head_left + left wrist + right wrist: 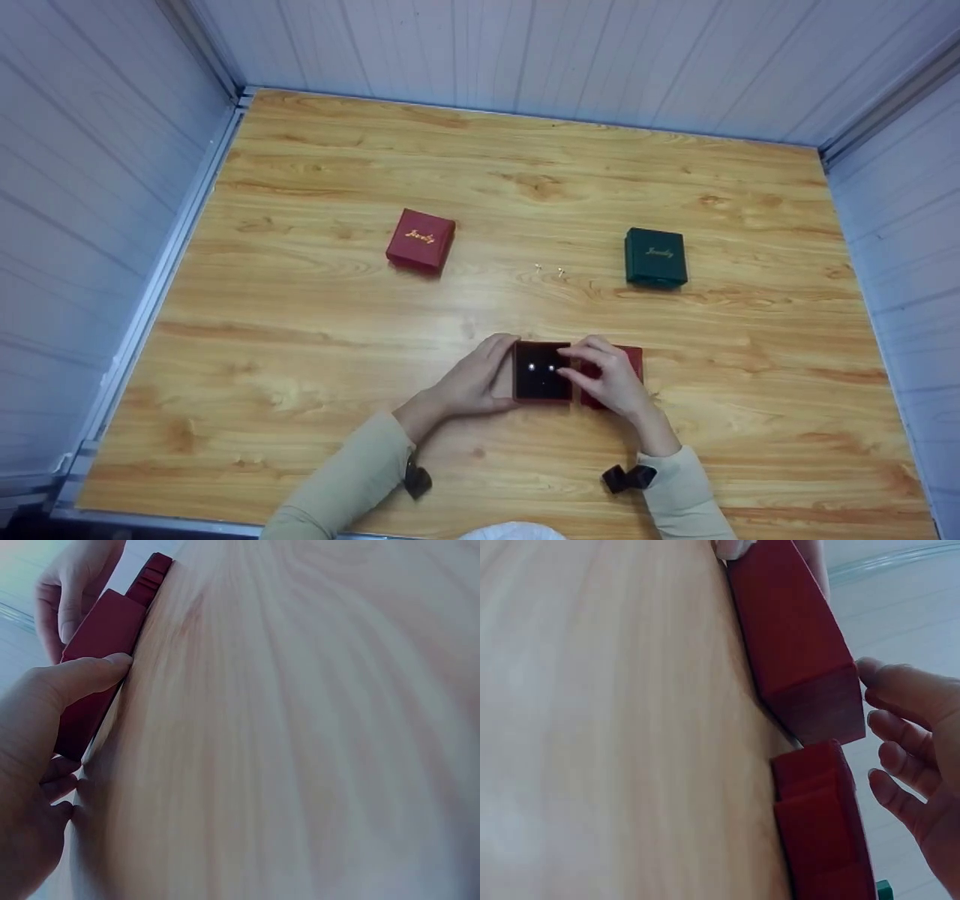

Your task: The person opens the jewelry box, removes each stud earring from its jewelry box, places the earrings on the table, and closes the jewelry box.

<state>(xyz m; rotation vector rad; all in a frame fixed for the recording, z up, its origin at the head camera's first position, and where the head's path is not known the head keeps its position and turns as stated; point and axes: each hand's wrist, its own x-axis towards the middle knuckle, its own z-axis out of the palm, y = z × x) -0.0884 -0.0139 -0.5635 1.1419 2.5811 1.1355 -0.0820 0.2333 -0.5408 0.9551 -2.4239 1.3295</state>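
A red jewelry box (pixel 529 391) with a black insert stands on the table, its top uncovered. Two small shiny stud earrings (pixel 532 367) sit side by side in the insert. My left hand (pixel 466 381) grips the box's left side, the thumb on its near wall in the left wrist view. Over the right edge reaches my right hand (pixel 616 381), thumb and index finger apart, the thumb tip close to the right stud. In the right wrist view its fingers are loosely bent with nothing visible between them. Partly under this hand lies a red lid (pixel 634 360), right of the box.
Farther back on the wooden table (pixel 300 360) are a closed red jewelry box (pixel 420 238) at left and a closed green jewelry box (pixel 657 257) at right. Two tiny gold earrings (pixel 561 272) lie between them. Pale panels (pixel 487 52) border the table's back and sides.
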